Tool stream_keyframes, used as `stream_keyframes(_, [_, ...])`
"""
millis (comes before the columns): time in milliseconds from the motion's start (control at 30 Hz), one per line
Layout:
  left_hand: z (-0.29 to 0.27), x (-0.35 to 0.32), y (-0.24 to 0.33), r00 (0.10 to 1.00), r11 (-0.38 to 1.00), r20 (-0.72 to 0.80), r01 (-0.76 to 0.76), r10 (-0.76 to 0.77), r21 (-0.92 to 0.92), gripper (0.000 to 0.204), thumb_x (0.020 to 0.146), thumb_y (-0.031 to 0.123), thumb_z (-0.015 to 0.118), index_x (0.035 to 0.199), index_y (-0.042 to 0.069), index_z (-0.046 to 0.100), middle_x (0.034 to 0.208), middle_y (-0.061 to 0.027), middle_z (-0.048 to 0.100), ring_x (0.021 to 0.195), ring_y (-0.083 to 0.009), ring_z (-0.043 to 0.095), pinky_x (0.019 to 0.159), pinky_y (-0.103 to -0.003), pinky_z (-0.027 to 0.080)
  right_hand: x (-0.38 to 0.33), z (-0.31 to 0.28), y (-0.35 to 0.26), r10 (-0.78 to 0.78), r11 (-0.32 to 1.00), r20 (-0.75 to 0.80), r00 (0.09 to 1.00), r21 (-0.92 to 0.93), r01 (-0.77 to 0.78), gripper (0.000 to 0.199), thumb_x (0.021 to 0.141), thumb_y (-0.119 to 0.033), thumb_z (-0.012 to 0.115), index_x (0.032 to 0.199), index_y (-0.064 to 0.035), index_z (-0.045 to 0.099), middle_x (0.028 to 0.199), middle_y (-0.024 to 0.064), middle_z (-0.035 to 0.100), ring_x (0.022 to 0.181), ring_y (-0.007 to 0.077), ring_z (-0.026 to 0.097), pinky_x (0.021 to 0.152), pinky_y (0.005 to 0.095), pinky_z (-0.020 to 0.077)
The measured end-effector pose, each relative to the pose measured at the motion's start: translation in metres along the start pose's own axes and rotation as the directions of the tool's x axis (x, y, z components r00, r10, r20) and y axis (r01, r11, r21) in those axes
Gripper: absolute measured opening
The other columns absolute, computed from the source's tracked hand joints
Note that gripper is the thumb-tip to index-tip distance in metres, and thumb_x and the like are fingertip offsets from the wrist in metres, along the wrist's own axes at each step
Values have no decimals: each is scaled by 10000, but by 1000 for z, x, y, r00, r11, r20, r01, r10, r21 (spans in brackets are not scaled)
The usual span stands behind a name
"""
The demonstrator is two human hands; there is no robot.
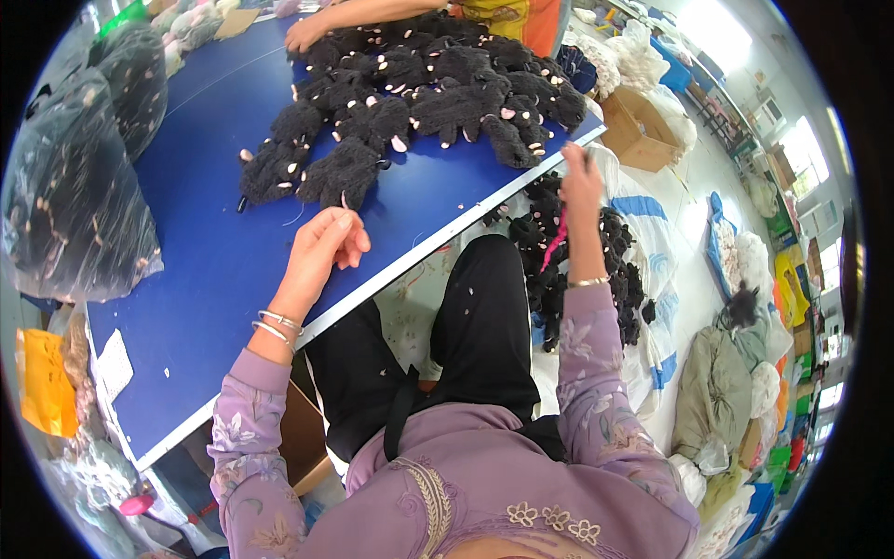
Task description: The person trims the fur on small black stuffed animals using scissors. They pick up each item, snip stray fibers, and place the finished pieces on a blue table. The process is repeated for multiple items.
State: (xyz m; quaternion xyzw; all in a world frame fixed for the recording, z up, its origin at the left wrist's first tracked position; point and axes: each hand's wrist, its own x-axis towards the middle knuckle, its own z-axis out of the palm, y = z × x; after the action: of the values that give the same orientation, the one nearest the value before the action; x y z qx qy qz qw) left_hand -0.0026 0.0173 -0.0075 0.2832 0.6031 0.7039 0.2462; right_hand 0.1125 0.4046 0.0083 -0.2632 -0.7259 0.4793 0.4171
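Observation:
Black fluffy plush pieces (447,93) with small pale and pink parts lie in a crowded group on the blue table (214,307). At the nearest plush piece (341,175), my left hand (326,244) has thumb and forefinger pinched together on a thin pale thread (345,199) that runs up to the plush. My right hand (581,188) is raised off the table's right edge, closed and partly smeared by motion. A twisted pink cord (556,240) hangs from it; a dark bit shows at the fingers, too blurred to name.
More black plush pieces (535,233) lie in a heap below the table's right edge. A large clear bag (74,186) stands at the table's left. Another person's arm (363,13) reaches in over the far side. An open cardboard box (641,130) and stuffed sacks (712,382) occupy the right.

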Motion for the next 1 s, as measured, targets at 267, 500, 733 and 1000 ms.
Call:
stream_keyframes(267, [16, 13, -5, 982, 987, -135, -122, 135, 102, 185, 980, 214, 466, 957, 61, 567, 790, -39, 625, 609, -70, 507, 547, -200, 376, -1, 105, 3, -93, 755, 300, 949, -601, 263, 448, 748, -279, 646, 1159, -116, 578, 1081, 174, 593, 989, 365, 598, 855, 443, 487])
stream_keyframes(500, [11, 43, 6, 765, 534, -247, -146, 595, 832, 435, 808, 110, 670, 1207, 33, 516, 1297, -148, 487, 1224, -288, 424, 1043, -387, 329, -20, 109, 5, -152, 953, 292, 944, -211, 218, 343, 778, -231, 627, 1079, -77, 567, 1041, 178, 619, 927, 392, 603, 763, 462, 490])
stream_keyframes(733, [40, 80, -8, 857, 444, -74, -188, 509, 876, 721, 730, 265, 767, 1323, 22, 437, 1369, -216, 414, 1286, -367, 358, 1088, -431, 287, -46, 118, -12, -190, 967, 437, 879, -70, 244, 307, 776, -217, 632, 1044, -71, 596, 938, 176, 647, 888, 388, 611, 765, 442, 491])
stream_keyframes(1000, [68, 114, -22, 863, 472, -56, -219, 502, 854, 521, 787, 272, 736, 1214, 40, 548, 1381, -198, 420, 1278, -352, 385, 1065, -421, 325, -56, 131, -17, -145, 988, 357, 923, 97, 118, 299, 803, -177, 636, 1030, 12, 590, 839, 241, 646, 837, 397, 638, 718, 398, 501])
